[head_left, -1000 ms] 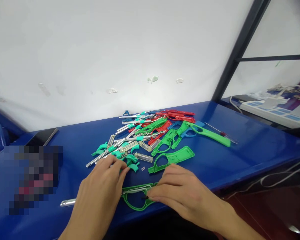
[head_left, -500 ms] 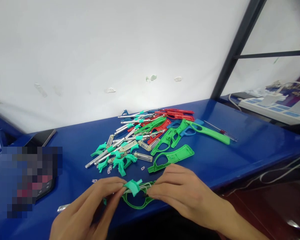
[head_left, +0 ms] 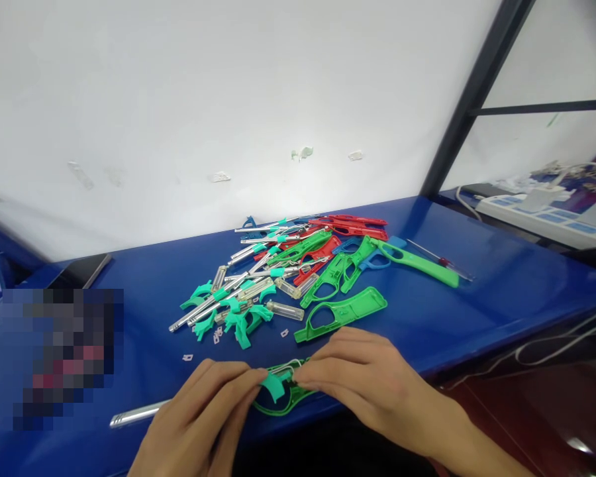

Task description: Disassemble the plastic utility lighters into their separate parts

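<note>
Over the table's front edge, my left hand point(head_left: 206, 404) pinches a teal lighter trigger point(head_left: 277, 387) between thumb and fingers. The trigger lies over the ring opening of a green lighter casing half point(head_left: 273, 412). A silver lighter tube point(head_left: 136, 414) sticks out to the left from behind my left hand. My right hand point(head_left: 372, 377) is closed on the right part of the casing, its fingertips together near a thin pale wire point(head_left: 291, 366). The palm side of that hand hides the rest of the casing.
Behind my hands lies a pile of silver tubes point(head_left: 203, 311), teal triggers point(head_left: 241, 324), clear fuel tanks point(head_left: 285, 311), and green casing halves point(head_left: 347, 311) and red ones point(head_left: 350, 228). A screwdriver point(head_left: 442, 262) lies right, a phone point(head_left: 82, 271) left. The wall stands behind.
My left hand has shifted right and the trigger now sits lower, over the casing's ring. More of the silver tube shows at left. My right hand has barely moved.
</note>
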Tool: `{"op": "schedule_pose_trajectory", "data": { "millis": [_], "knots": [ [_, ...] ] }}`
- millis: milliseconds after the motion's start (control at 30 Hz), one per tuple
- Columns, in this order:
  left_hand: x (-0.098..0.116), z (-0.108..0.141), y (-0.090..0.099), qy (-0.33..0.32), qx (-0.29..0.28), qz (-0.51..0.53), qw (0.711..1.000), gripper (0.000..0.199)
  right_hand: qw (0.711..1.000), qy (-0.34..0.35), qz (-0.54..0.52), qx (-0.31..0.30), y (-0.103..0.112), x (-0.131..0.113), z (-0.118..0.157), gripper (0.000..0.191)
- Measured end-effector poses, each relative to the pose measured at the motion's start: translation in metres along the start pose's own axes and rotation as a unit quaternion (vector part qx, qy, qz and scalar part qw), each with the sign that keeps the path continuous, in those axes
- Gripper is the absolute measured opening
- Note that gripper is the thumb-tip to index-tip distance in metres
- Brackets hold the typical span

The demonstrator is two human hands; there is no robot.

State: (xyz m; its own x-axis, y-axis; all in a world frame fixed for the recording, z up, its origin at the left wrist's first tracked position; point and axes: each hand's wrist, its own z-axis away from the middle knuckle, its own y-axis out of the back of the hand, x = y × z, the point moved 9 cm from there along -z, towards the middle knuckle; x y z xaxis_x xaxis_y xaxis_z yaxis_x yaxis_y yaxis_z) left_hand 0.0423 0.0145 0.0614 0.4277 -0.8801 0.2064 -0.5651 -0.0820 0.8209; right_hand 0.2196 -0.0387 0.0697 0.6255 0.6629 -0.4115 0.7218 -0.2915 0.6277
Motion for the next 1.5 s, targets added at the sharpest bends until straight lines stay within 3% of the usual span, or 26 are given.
{"op": "schedule_pose_trajectory", "data": {
  "millis": [467, 967, 1133, 1233, 1500],
  "knots": [
    [0.009, 0.003, -0.002, -0.058, 0.021, -0.022, 0.998, 0.029, 1.0, -0.004, -0.017, 0.011, 0.001, 0.0, 0.0, 0.014],
    [0.017, -0.01, 0.0, -0.004, 0.055, 0.025, 0.998, 0.017, 0.998, 0.003, -0.054, 0.03, 0.004, 0.0, -0.003, 0.018],
    [0.014, -0.009, 0.0, 0.016, 0.056, 0.024, 0.998, 0.018, 0.993, -0.051, -0.098, 0.037, 0.006, 0.006, -0.005, 0.007],
    [0.014, -0.01, 0.003, 0.02, 0.066, 0.03, 0.997, 0.017, 0.984, -0.093, -0.15, 0.03, 0.007, 0.012, -0.007, 0.014],
    [0.013, -0.008, 0.004, 0.011, 0.068, 0.026, 0.997, 0.014, 0.978, -0.107, -0.178, 0.02, 0.004, 0.018, -0.003, 0.017]
  ]
}}
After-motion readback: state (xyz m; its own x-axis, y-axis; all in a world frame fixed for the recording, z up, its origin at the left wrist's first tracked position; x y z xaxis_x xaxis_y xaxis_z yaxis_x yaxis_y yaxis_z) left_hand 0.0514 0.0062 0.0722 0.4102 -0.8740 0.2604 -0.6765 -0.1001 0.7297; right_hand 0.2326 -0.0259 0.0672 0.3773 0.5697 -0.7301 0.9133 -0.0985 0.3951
